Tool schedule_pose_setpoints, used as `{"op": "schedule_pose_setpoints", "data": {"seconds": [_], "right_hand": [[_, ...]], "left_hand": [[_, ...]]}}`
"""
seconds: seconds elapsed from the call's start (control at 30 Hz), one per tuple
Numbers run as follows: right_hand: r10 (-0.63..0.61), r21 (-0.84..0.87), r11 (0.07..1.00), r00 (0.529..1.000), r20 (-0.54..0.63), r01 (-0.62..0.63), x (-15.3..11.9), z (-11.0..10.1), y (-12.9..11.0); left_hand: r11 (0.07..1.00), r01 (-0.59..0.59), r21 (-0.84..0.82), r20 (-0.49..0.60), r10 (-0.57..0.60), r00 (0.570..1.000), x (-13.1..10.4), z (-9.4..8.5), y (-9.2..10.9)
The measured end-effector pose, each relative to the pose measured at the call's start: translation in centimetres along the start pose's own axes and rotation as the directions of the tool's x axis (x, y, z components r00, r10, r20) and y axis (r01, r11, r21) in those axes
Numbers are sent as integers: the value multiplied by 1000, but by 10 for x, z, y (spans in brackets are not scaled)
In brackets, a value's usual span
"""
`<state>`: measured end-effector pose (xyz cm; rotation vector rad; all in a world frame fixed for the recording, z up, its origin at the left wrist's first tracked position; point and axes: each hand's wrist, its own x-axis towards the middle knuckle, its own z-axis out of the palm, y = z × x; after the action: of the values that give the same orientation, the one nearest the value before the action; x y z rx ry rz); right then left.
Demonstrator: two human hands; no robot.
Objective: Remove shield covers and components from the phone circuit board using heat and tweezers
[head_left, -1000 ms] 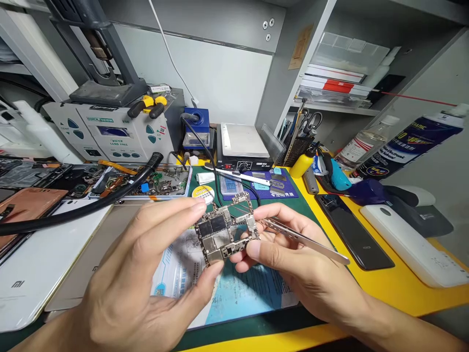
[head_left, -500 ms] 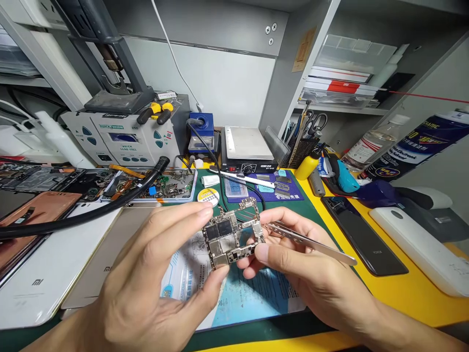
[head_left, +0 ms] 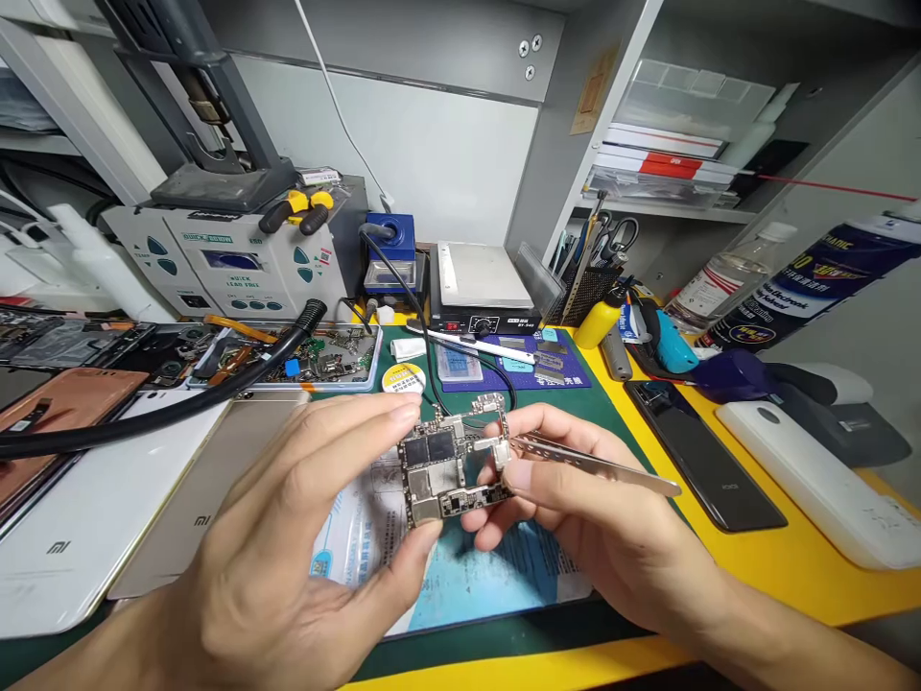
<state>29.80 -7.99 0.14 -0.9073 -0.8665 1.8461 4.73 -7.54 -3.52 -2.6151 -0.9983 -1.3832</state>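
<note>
A phone circuit board [head_left: 438,470], with dark chips and silver shields, is held up between both hands above a blue and white printed mat [head_left: 504,576]. My left hand [head_left: 302,518] pinches its left side, fingers on the upper corner and thumb on the lower one. On the right edge, my right hand [head_left: 597,499] grips the board between thumb and fingers. Metal tweezers [head_left: 611,467] also rest in my right hand, their flat end pointing right. The board's underside is hidden.
A hot air station [head_left: 230,259] stands at the back left, its black hose [head_left: 179,417] crossing several phones and parts. A heating plate [head_left: 485,288] stands at the back centre. On the right lie a black phone [head_left: 709,456] and a long white device [head_left: 820,480].
The board has tilted slightly in my hands. The tweezers' flat end has shifted a little left and up. The whole view has moved slightly.
</note>
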Motion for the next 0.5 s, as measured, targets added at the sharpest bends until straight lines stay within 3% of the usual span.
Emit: {"op": "schedule_pose_setpoints", "data": {"seconds": [0.2, 0.5], "right_hand": [[-16, -67, 998, 1000, -14, 15, -2, 1, 0], [-35, -157, 987, 996, -79, 22, -4, 2, 0]], "left_hand": [[994, -90, -55, 83, 95, 992, 1, 1, 3], [984, -140, -108, 82, 149, 985, 5, 2, 3]]}}
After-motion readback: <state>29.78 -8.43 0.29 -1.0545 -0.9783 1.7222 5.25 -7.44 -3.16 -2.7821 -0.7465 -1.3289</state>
